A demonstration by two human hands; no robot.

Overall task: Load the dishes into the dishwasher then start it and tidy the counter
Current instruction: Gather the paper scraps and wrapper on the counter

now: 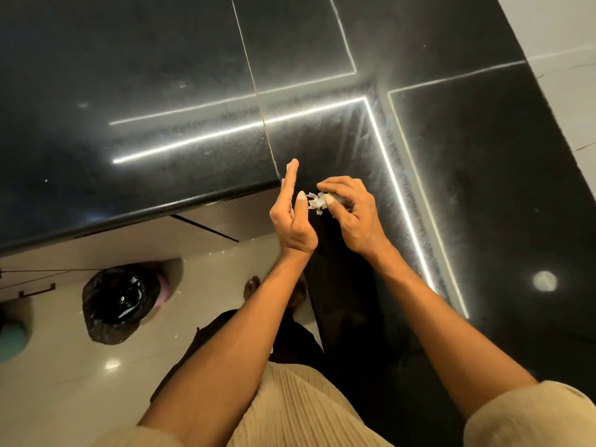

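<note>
Head view: where the black counter (161,91) turns its inner corner, both hands work just over its edge.
Left hand: the left hand (292,217) stands edge-on with straight fingers and thumb, holding nothing; its palm faces the other hand.
Right hand: the right hand (350,211) curls its fingers round a small wad of whitish scraps (317,201), the thumb pinching them from the near side.
Scraps: they lie between the two hands, close to the left thumb tip; whether they rest on the counter cannot be told.
Counter: glossy dark stone, with bright light strips mirrored across it.
Floor: a bin lined with a black bag (121,304) stands on the pale floor (64,382) below the counter's edge, well left of the hands.
Sleeves: cream ribbed fabric (296,404) covers the person's body and upper arms.
</note>
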